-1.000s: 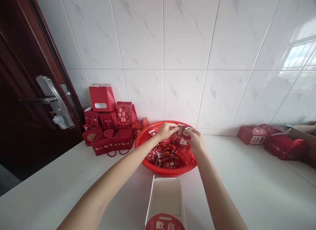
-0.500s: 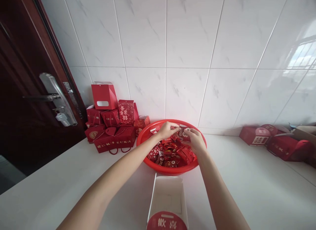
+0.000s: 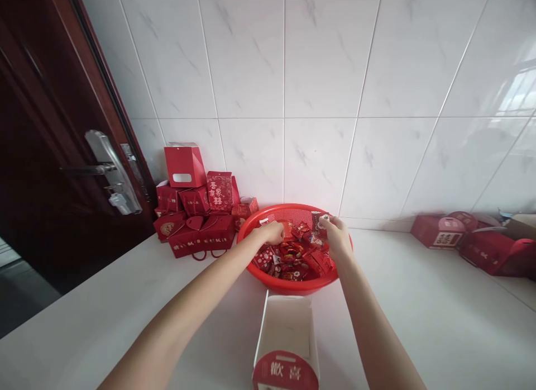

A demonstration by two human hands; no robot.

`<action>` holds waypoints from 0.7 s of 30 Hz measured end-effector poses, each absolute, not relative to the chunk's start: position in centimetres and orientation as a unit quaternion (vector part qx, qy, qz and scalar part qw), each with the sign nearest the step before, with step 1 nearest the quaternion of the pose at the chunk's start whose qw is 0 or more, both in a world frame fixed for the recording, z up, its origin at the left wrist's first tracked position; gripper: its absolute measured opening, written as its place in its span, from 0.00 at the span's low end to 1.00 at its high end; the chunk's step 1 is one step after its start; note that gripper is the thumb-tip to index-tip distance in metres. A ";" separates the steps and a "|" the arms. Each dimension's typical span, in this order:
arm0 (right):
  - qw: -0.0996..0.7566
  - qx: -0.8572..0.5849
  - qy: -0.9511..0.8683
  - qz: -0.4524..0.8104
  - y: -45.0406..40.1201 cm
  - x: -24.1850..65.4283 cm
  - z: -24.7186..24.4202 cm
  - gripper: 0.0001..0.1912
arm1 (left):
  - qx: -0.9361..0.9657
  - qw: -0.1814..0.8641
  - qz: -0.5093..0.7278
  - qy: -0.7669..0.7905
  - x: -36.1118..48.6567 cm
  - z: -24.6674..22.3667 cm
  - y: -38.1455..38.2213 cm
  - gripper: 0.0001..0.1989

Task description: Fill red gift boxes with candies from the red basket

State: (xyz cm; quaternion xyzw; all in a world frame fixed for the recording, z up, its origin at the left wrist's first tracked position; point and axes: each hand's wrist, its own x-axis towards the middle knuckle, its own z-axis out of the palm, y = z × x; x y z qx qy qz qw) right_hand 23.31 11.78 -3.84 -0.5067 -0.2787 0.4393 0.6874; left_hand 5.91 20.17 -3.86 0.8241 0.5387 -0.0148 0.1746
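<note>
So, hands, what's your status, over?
Right hand pinching red packet. Left hand inside red basket, grip unclear. Open box on near side.

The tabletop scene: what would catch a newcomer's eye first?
Probably the bright red basket of wrapped sweets against the wall, with the left hand down among them and the right hand pinching a dark red packet at its right side. Next, the stacked red boxes to the left, by the dark door, and the open, white-lined box in front.

Slim bare forearms (image 3: 201,292) tapering toward the wrists, bare left hand (image 3: 272,233), bare right hand (image 3: 337,237)
</note>
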 end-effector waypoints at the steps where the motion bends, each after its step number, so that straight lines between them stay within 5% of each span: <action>1: 0.688 -0.507 -0.278 0.438 11.8 23.3 -3.9 0.08 | 0.823 0.172 -0.043 0.540 5.8 -3.8 20.1 0.15; 11: 0.695 -0.505 -0.284 0.426 12.3 23.4 -4.4 0.06 | 0.846 0.181 -0.107 0.491 6.4 -4.1 20.6 0.15; 18: 0.690 -0.507 -0.281 0.433 12.1 23.4 -4.2 0.08 | 0.853 0.205 -0.144 0.457 6.9 -4.3 20.7 0.39; 21: 0.689 -0.509 -0.283 0.432 12.1 23.4 -4.2 0.08 | 0.854 0.216 -0.126 0.457 7.1 -4.5 20.6 0.34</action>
